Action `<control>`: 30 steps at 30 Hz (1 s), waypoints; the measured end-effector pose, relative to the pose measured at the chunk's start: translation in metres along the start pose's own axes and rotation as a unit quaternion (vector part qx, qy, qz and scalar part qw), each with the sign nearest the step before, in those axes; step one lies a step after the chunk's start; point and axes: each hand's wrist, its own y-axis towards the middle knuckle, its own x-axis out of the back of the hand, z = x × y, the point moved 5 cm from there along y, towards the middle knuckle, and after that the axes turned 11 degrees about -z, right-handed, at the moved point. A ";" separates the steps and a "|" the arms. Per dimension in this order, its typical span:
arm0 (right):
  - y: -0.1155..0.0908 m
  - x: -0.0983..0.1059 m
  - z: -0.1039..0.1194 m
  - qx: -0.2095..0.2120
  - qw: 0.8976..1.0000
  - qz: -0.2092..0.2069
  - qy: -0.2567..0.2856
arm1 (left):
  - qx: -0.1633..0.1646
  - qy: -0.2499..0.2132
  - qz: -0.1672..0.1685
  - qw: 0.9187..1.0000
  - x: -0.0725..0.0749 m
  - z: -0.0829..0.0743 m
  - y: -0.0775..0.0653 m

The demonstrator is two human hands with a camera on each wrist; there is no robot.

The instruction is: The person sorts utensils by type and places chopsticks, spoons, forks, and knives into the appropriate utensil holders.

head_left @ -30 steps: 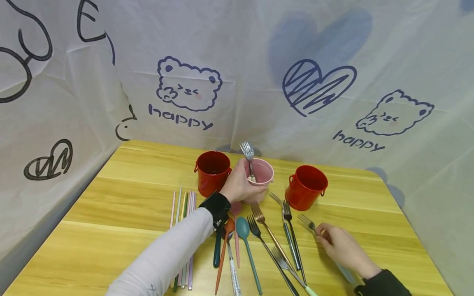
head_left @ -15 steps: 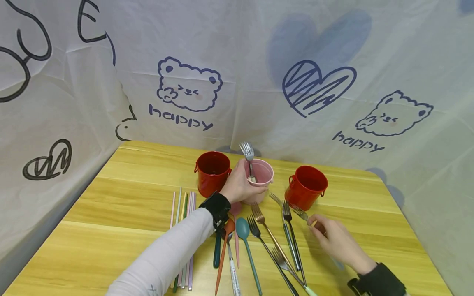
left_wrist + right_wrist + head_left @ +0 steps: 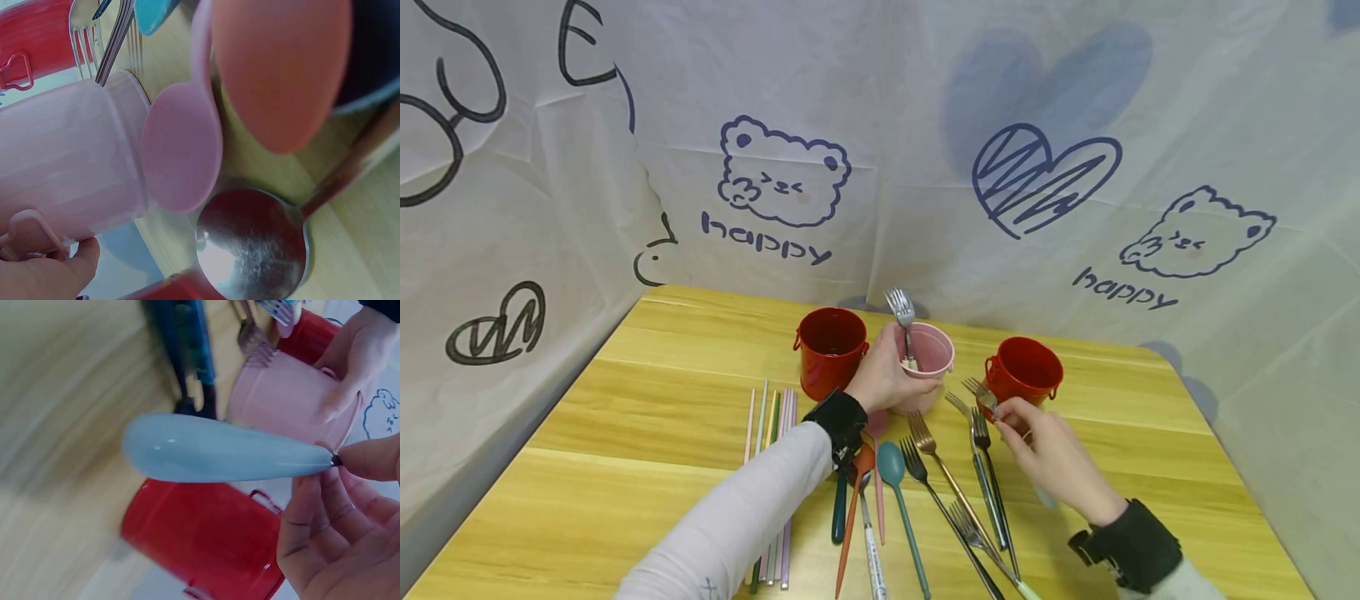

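Note:
My left hand (image 3: pixel 883 375) grips the pink bucket (image 3: pixel 934 354) at its left side; the bucket's wall (image 3: pixel 69 156) fills the left of the left wrist view. Metal forks (image 3: pixel 901 307) stand in it, tines up. My right hand (image 3: pixel 1052 454) pinches a fork (image 3: pixel 982 397) with its tines pointing up and left, in front of the right red bucket (image 3: pixel 1022 371). In the right wrist view its light blue handle (image 3: pixel 231 450) hangs past the fingertips, and the thumb and fingers meet at the handle's narrow end.
Another red bucket (image 3: pixel 831 350) stands left of the pink one. Thin coloured sticks (image 3: pixel 772 483) lie at the left. Before the pink bucket lie a teal spoon (image 3: pixel 892 467), an orange spoon (image 3: pixel 863 458), a pink spoon (image 3: pixel 182 147) and several forks, including a gold fork (image 3: pixel 925 433).
My right hand has lifted the fork from the table and carried it up and left toward the pink bucket. My left hand keeps its grip on the bucket.

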 end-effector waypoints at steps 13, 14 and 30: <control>0.046 0.003 0.025 0.052 0.991 -0.107 0.068 | 0.000 0.012 0.000 1.000 -0.001 0.002 0.001; 0.050 0.004 0.027 0.051 0.990 -0.112 0.070 | -0.001 0.012 -0.001 1.000 -0.001 0.002 0.001; 0.109 0.012 0.061 0.040 0.953 -0.243 0.174 | -0.009 0.000 0.001 1.000 -0.001 0.005 0.004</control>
